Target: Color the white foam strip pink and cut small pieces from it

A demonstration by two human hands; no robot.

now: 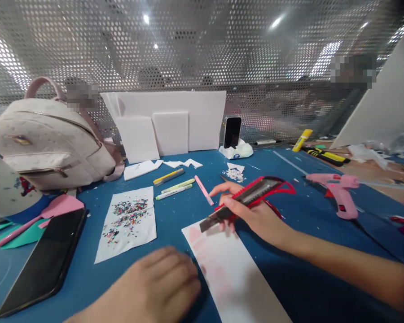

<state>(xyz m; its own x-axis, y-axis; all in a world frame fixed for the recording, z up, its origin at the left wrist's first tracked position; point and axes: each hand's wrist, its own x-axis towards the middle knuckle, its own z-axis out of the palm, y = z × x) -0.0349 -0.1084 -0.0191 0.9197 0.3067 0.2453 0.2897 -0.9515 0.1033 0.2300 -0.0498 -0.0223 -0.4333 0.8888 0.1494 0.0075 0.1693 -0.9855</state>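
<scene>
My right hand [249,208] is closed around a red and black utility knife [256,195], its handle up to the right and its front end down to the left. That front end is over the far end of a white board strip [242,278] with pinkish smudges. A pink marker [204,190] lies by my right fingertips. Beside the strip's left edge is my left hand [164,287], back upward, fingers bent and blurred; its fingertips and anything under them are hidden.
A white sheet [144,237] with colourful sequins lies left, near a black phone [50,260]. Behind are several markers [173,192] and foam board scraps [141,170]. A pink glue gun [340,188] rests at right, and a white backpack [47,139] stands back left.
</scene>
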